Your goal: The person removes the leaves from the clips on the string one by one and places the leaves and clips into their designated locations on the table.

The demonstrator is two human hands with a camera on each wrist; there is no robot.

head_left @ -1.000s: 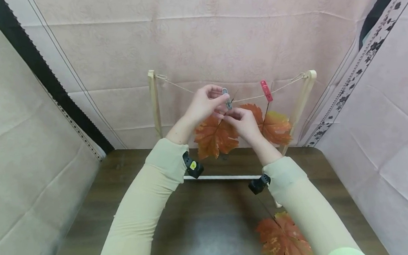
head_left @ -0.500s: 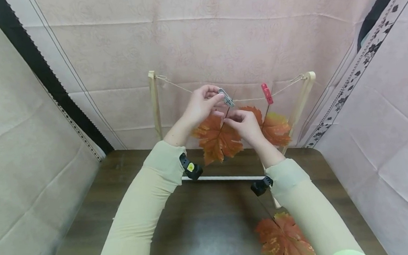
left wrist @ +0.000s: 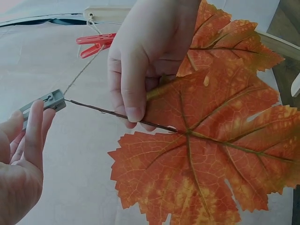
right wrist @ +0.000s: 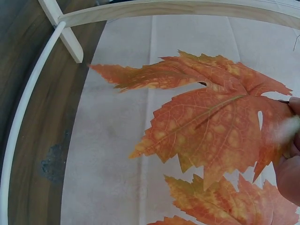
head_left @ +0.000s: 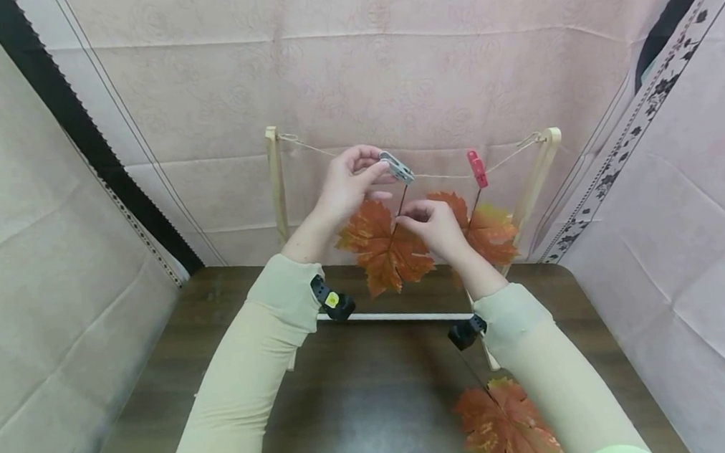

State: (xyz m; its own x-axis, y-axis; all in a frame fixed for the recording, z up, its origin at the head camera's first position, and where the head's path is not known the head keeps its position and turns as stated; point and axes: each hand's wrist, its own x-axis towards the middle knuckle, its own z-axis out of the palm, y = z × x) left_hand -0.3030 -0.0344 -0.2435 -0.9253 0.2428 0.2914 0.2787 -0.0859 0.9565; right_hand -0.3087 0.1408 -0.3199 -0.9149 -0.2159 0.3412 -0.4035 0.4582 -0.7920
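My left hand point(head_left: 349, 184) pinches a grey clothespin point(head_left: 398, 168) by its handle end, at the string point(head_left: 442, 175). In the left wrist view, both the string and the tip of a thin brown stem point(left wrist: 93, 108) meet the clothespin's nose; whether the stem sits inside it is too small to tell. My right hand point(head_left: 437, 227) pinches that stem lower down, just above an orange artificial maple leaf point(head_left: 387, 249). To the right, a red clothespin point(head_left: 477, 168) on the string holds a second orange-yellow leaf point(head_left: 491, 233).
Two wooden posts point(head_left: 277, 183) carry the string, and a white rod point(head_left: 403, 316) runs low between the frame's sides. Another leaf point(head_left: 508, 422) lies on the dark wooden table point(head_left: 353, 414) beside my right forearm. Pale cloth point(head_left: 349, 76) hangs behind and at both sides.
My left hand has drawn slightly left, and the grey clothespin has tilted from near upright to a slant. The leaf beneath shows more fully. My right hand stays at the stem, slightly lower.
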